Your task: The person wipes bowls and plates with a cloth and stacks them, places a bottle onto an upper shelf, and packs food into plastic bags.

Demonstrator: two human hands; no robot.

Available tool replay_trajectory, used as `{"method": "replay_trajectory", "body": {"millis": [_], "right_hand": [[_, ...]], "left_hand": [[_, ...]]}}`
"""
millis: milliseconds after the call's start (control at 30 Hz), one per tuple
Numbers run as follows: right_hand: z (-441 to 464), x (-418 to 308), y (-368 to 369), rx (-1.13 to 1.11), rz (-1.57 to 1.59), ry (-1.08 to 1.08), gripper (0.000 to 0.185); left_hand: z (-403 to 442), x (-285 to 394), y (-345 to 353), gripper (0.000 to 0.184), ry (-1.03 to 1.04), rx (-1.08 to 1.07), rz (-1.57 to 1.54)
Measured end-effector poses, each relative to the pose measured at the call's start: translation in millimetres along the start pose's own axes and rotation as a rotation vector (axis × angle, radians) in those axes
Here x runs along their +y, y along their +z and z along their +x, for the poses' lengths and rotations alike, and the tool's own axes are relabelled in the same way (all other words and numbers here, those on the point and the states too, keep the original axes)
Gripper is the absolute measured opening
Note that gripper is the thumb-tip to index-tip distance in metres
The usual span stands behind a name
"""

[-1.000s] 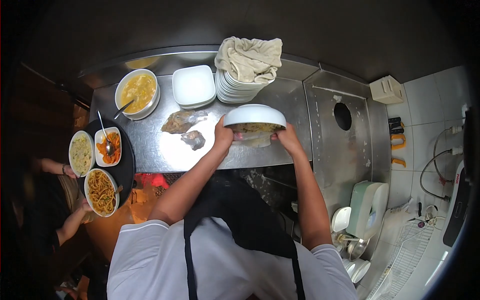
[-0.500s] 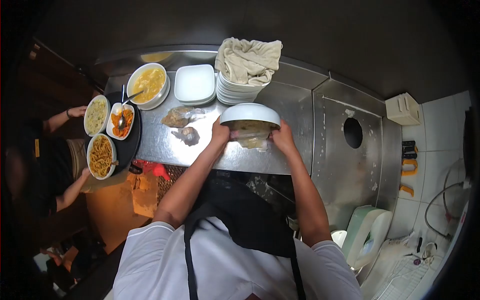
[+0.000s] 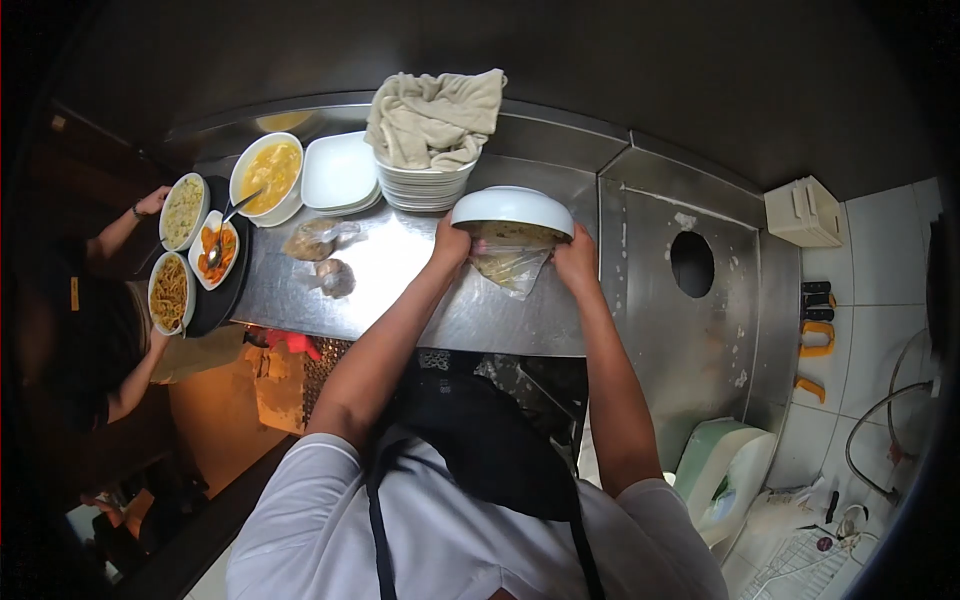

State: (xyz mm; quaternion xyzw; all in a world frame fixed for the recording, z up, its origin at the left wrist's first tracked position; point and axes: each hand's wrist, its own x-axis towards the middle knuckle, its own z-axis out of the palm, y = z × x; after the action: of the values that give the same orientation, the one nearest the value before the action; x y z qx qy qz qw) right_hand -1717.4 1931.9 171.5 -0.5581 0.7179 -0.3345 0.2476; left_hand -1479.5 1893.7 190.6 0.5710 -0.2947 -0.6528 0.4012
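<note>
A white bowl point(image 3: 515, 205) is tipped over a clear plastic bag point(image 3: 512, 268), its open side toward me. Food shows at the bowl's lower rim and inside the bag. My left hand point(image 3: 452, 243) grips the bowl's left side and the bag's edge. On the right side, my right hand point(image 3: 574, 258) holds the bowl in the same way; its fingertips are partly hidden. Two small tied bags, one with brown food point(image 3: 312, 240) and a smaller one point(image 3: 333, 278), lie on the steel counter point(image 3: 400, 290) to the left.
Left of the tied bags stand square white plates point(image 3: 340, 172) and a soup bowl point(image 3: 270, 178) with a ladle. A cloth point(image 3: 432, 118) covers stacked dishes point(image 3: 425, 188). At far left a co-worker point(image 3: 110, 300) holds a black tray point(image 3: 216, 300) with three dishes. A round hole point(image 3: 692, 264) opens at right.
More food now shows in the bag, which hangs lower beneath the tilted bowl. The co-worker's upper hand has shifted up beside the tray. The view has shifted, moving the counter items leftward.
</note>
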Motion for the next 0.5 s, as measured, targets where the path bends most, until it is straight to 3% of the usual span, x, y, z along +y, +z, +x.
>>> {"method": "replay_trajectory", "body": {"millis": [167, 300, 500], "right_hand": [[15.3, 42.1, 9.9, 0.074, 0.135, 0.073, 0.038], [9.0, 46.1, 11.7, 0.076, 0.139, 0.127, 0.033], [27.7, 23.2, -2.6, 0.01, 0.125, 0.223, 0.029]], "left_hand": [[40.6, -3.7, 21.2, 0.025, -0.003, 0.013, 0.213], [63.9, -15.5, 21.1, 0.02, 0.013, 0.009, 0.346], [59.4, -18.8, 20.2, 0.019, -0.074, 0.015, 0.204]]}}
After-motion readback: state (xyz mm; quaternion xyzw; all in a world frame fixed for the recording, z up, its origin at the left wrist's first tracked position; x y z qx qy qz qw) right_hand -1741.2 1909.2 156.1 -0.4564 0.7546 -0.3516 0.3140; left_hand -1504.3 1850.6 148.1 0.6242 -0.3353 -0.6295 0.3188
